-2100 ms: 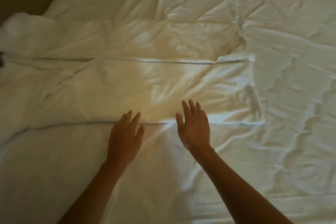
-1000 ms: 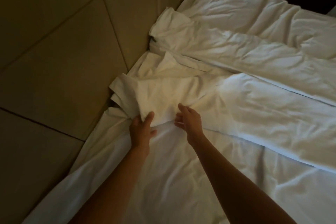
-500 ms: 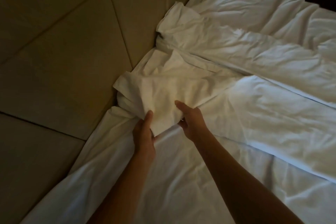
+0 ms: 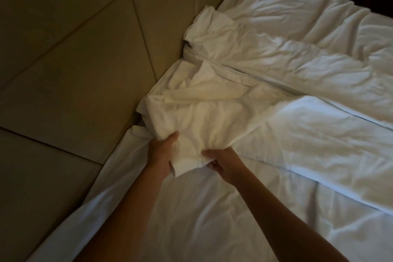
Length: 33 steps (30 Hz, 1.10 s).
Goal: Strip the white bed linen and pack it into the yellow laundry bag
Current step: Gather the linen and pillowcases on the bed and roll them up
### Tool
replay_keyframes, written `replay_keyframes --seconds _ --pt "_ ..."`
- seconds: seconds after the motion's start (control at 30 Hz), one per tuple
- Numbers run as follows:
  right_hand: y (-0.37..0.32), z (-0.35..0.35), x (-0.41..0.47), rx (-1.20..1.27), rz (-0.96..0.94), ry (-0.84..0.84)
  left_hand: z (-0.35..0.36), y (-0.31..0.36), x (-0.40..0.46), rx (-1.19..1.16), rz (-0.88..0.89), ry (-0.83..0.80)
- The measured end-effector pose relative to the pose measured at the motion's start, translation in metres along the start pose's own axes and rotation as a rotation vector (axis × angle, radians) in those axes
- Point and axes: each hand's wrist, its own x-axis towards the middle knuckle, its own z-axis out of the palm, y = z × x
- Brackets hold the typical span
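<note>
Both hands have drawn the folded end of the white bed linen (image 4: 204,125) nearer since half a second ago, lifting its corner off the white bottom sheet (image 4: 202,219). Left hand (image 4: 161,155) grips the bundle's left edge, thumb on top; right hand (image 4: 223,161) pinches its lower edge, fingers curled under. That linen stretches away rightward across the bed, its bunched end beside the beige padded headboard panels (image 4: 74,59).
</note>
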Motion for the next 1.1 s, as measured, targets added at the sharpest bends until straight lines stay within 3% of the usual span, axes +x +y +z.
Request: replay_keyframes --seconds 0.17,0.33,0.53,0.63,0.7,0.77,0.83,0.93,1.0,1.1 --pt "-0.03 0.004 -0.003 0.185 -0.202 0.028 -0.005 0.03 -0.007 -0.137 0.188 0.01" --pt "-0.099 0.021 0.011 0.232 -0.29 0.118 0.016 0.084 0.028 -0.356 0.055 -0.228" --pt "-0.17 0.034 0.06 0.16 -0.357 0.128 0.055 0.14 0.067 -0.453 0.083 -0.259" --pt "-0.187 0.031 0.099 0.134 -0.396 0.15 0.072 0.153 0.091 -0.637 0.055 -0.319" --pt "-0.182 0.023 0.13 -0.157 -0.463 0.187 0.081 0.153 0.105 -0.67 0.032 -0.359" --pt "-0.16 0.017 0.157 -0.768 -0.521 0.165 0.088 0.137 0.125 -0.383 0.165 -0.302" --pt "-0.129 0.012 0.176 -1.213 -0.619 0.16 0.089 0.109 0.143 0.212 0.565 -0.17" --pt "-0.1 0.009 0.195 -1.357 -0.802 0.256 0.086 0.066 0.17 0.715 0.926 -0.111" --pt "-0.096 0.008 0.207 -1.405 -0.864 0.278 0.086 0.051 0.18 0.819 0.997 -0.097" --pt "-0.096 0.003 0.22 -1.448 -0.874 0.24 0.091 0.051 0.189 0.846 0.966 -0.167"
